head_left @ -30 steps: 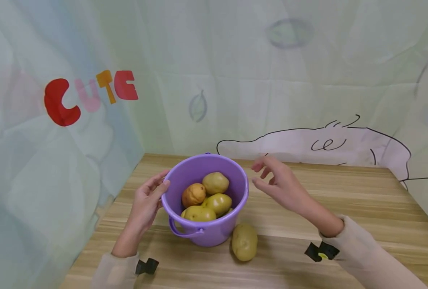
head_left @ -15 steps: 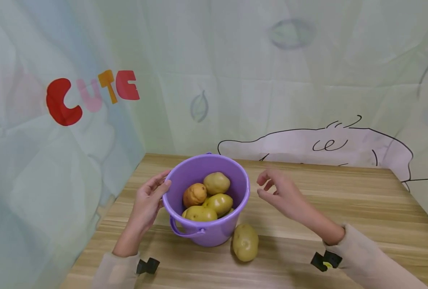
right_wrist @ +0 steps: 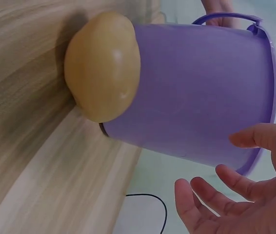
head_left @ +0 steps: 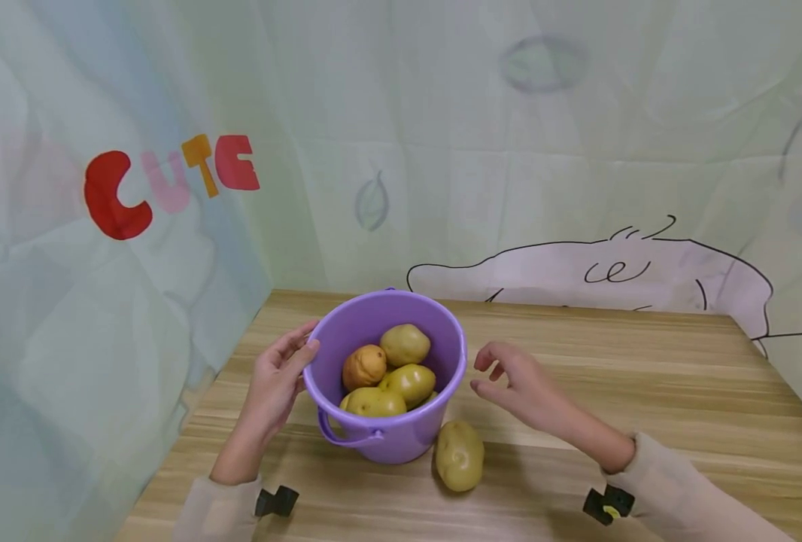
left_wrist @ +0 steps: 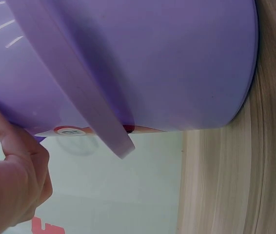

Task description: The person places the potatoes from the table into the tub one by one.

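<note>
A purple bucket [head_left: 401, 436] stands on the wooden table with several potatoes [head_left: 408, 384] inside, one of them browner [head_left: 364, 366] than the others. My left hand [head_left: 275, 384] grips the bucket's rim at its left side, thumb over the edge and fingers outside. To the right of the bucket my right hand [head_left: 526, 388] hovers with loosely bent fingers, holding nothing and apart from the wall. One more potato [head_left: 460, 456] lies on the table close to the bucket's front right. In the left wrist view the bucket's handle [left_wrist: 74, 83] hangs down along its side.
The wooden table [head_left: 645, 391] extends to the right and front. A printed cloth [head_left: 509, 188] with a cartoon outline hangs behind it, and another cloth side with coloured letters [head_left: 116, 196] borders the left.
My right hand has shifted slightly right, then come down and a little back left towards the bucket. My left hand, the bucket and the potatoes stay in place.
</note>
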### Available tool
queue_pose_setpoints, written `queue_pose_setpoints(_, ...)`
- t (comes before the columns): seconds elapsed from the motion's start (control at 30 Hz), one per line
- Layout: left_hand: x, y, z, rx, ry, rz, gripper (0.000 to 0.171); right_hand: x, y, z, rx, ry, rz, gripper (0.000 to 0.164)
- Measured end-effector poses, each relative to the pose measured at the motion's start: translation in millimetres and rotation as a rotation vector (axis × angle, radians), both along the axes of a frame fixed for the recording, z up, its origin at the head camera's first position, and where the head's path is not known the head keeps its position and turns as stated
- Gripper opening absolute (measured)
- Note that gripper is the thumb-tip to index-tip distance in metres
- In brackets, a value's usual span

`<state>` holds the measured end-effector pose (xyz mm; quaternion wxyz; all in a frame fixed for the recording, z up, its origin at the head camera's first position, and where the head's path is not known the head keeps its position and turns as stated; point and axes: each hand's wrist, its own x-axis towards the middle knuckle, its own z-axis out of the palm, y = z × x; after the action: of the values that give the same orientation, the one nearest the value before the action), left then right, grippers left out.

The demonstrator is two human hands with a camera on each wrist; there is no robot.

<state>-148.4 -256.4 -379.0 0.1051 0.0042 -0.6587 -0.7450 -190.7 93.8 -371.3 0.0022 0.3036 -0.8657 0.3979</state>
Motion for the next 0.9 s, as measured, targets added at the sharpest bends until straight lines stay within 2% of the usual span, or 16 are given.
queue_pose_setpoints(0.2,0.0,-0.7,-1.0,0.013,0.004,0.002,0.046,3.3,-1.3,-7.9,0.067,-0.046,0.025,0.022)
queue_pose_setpoints(0.43,-0.2,-0.9,-1.5,0.014,0.009,-0.002,0.046,7.9,-4.4,-18.6,0.119,-0.017,0.085,0.032)
queue_pose_setpoints(0.6,-0.1,-0.9,-1.8,0.012,0.006,-0.004,0.046,13.3,-7.7,-27.1,0.148,-0.046,0.113,0.043)
queue_pose_setpoints(0.73,-0.1,-1.0,-2.2,0.007,0.005,-0.006,0.045,16.1,-11.2,-33.0,0.182,-0.071,0.121,0.055)
queue_pose_setpoints(0.9,-0.3,-1.0,-2.1,0.003,0.008,-0.008,0.045,19.6,-16.1,-37.4,0.192,-0.071,0.123,0.062)
